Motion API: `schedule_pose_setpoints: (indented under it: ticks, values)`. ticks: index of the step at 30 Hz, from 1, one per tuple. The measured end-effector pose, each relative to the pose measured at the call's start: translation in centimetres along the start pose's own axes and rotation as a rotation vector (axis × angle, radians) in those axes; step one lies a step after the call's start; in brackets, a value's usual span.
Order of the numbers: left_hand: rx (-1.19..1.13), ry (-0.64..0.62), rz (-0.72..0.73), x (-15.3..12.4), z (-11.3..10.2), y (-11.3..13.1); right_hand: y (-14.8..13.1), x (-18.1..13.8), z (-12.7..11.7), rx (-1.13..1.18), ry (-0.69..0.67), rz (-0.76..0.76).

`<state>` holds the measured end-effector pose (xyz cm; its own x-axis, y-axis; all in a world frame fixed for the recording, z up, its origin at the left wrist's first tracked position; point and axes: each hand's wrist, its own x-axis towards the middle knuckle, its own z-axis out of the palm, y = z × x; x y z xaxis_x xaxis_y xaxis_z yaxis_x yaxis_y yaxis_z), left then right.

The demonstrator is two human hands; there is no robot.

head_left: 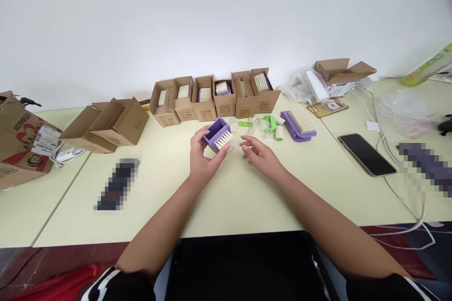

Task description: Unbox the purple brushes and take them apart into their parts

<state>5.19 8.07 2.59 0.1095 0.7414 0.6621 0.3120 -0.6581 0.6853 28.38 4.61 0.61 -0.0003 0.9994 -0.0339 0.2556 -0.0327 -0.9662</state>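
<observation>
Bench seen from above, left to right. A printed cardboard carton (21,141) and open flat cartons (115,122) stand at the left; a pixelated object (116,186) lies nearer, too blurred to name. Six small open cartons (215,101) holding white-bristled brushes line the back of the bench (247,207). At centre, the left hand (206,157) holds a purple brush block (216,132) between thumb and curled fingers, its white bristles (225,142) facing right and toward the person. The block is tilted; its long axis seems to rise from lower left to upper right, though the exact line is hard to judge. The right hand (261,156) is open, fingers loosely spread, their tips just beside the bristles but apart. Beyond lie a coil spring (253,125), green plastic parts (270,123), white rollers (278,132) and a larger purple brush (299,124). Far right: a smartphone (365,154).
</observation>
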Motion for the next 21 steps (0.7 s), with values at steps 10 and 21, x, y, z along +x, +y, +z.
schedule_pose_setpoints:
  ticks: [10, 21]
  values:
    - [-0.534, 0.126, -0.54, -0.3, 2.1, -0.5, -0.5, 0.1, 0.4, 0.521, -0.206, 0.117]
    - [-0.853, 0.047, -1.206, 0.0, 2.8, -0.3, -2.5, -0.2, -0.3, 0.108, 0.209, -0.082]
